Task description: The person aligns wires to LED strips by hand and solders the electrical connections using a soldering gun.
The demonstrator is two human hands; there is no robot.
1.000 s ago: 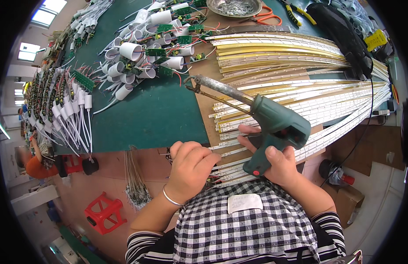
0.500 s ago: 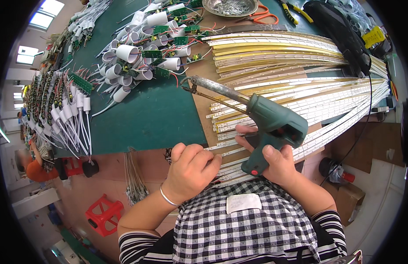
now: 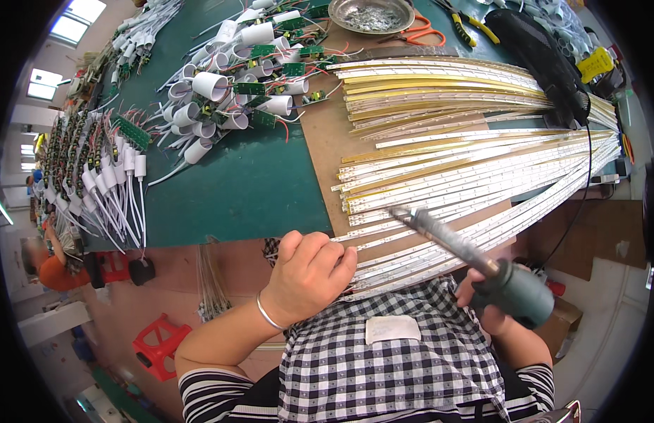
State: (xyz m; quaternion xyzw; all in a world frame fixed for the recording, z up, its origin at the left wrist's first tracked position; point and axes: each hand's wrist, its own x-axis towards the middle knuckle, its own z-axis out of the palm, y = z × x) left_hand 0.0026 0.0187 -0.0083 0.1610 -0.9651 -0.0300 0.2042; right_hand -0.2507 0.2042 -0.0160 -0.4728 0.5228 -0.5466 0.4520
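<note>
My right hand (image 3: 493, 319) is wrapped round the green handle of a soldering gun (image 3: 522, 295), which is partly blurred. Its long metal barrel points up and left over the lower bundle of LED strips (image 3: 440, 180). At the table's front edge my left hand (image 3: 309, 275) is closed, with its knuckles up and fingers curled beside the left ends of the lowest strips. Whatever lies under those fingertips is hidden. A second, yellow-edged bundle of LED strips (image 3: 440, 88) lies farther back.
White tubular housings (image 3: 209, 86) with small circuit boards and wires are heaped at the back left. More wired parts (image 3: 94, 169) hang over the left edge. A metal bowl (image 3: 369, 15), orange-handled scissors (image 3: 422, 34) and pliers (image 3: 462, 27) lie at the back. A red stool (image 3: 158, 345) stands below.
The soldering gun has swung right and toward me in my right hand, away from above the strips' left ends. My left hand has stayed nearly where it was.
</note>
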